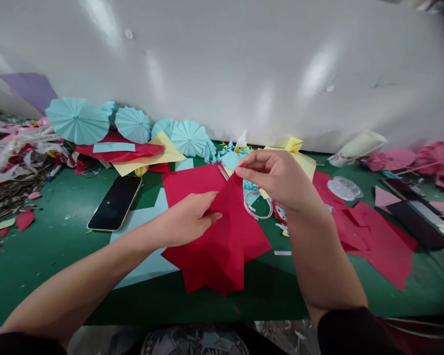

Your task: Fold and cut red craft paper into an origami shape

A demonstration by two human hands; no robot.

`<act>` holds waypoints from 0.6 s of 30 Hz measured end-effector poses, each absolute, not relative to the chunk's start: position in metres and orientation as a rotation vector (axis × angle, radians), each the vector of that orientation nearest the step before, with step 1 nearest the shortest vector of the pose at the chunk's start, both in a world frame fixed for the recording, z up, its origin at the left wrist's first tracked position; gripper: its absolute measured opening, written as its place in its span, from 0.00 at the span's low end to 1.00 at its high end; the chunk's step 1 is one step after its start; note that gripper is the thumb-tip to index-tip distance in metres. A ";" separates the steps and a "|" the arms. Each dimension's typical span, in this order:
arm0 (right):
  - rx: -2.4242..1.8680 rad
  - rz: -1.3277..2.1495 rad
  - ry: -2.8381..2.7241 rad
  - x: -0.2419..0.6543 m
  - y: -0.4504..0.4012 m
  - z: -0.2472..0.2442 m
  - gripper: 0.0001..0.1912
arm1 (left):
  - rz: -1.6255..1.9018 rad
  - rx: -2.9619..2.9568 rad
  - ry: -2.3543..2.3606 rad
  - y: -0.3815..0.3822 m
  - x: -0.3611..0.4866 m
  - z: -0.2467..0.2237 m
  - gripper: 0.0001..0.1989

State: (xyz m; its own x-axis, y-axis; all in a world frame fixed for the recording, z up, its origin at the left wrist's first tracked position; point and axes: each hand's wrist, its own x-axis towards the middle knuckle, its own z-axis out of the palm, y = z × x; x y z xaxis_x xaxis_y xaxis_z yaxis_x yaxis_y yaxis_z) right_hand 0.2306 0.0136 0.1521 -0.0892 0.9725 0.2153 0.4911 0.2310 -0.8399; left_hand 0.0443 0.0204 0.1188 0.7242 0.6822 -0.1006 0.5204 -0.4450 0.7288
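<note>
Raised above the table is a sheet of red paper [227, 231], held between my two hands. My left hand [190, 217] pinches its left edge with the thumb on top. At the upper corner, my right hand [268, 175] grips the paper between thumb and fingertips. More red paper [187, 180] lies flat underneath, and where one sheet ends and another begins is hard to tell. Behind the red sheets rests light blue paper [140, 266]. A roll of clear tape [259, 204] stands beside my right wrist, partly hidden, near small paper scraps.
A phone [114, 203] lies left on the green table [70, 261]. Pleated light blue paper rosettes [77, 121] line the wall. Red sheets [377, 241], a clear plastic disc [344, 188] and a dark device [425, 222] are at right. Wires and ribbons [11, 153] pile up far left.
</note>
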 end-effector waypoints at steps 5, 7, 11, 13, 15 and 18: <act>-1.419 0.622 -1.667 0.231 0.016 0.151 0.10 | 0.289 1.999 0.788 0.023 0.042 0.116 0.08; -1.408 0.584 -1.619 0.232 0.018 0.149 0.10 | 0.289 1.876 0.714 0.024 0.041 0.117 0.12; -1.374 0.546 -1.537 0.235 0.021 0.145 0.10 | 0.282 1.627 0.527 0.024 0.040 0.119 0.13; -1.395 0.553 -1.525 0.236 0.021 0.144 0.11 | 0.294 1.576 0.538 0.024 0.039 0.119 0.12; -1.446 0.586 -1.550 0.235 0.019 0.145 0.11 | 0.313 1.543 0.589 0.025 0.039 0.120 0.10; -1.502 0.697 -1.673 0.233 0.016 0.147 0.12 | 0.342 1.459 0.592 0.026 0.038 0.120 0.11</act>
State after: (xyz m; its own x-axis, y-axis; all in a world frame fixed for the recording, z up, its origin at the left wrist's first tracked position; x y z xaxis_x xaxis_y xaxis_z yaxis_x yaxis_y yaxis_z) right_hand 0.2333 0.0164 0.1475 -0.0108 0.9833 0.1815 0.5633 0.1559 -0.8114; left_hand 0.0376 0.0260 0.1203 0.8126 0.5582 -0.1676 0.1343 0.1004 0.9858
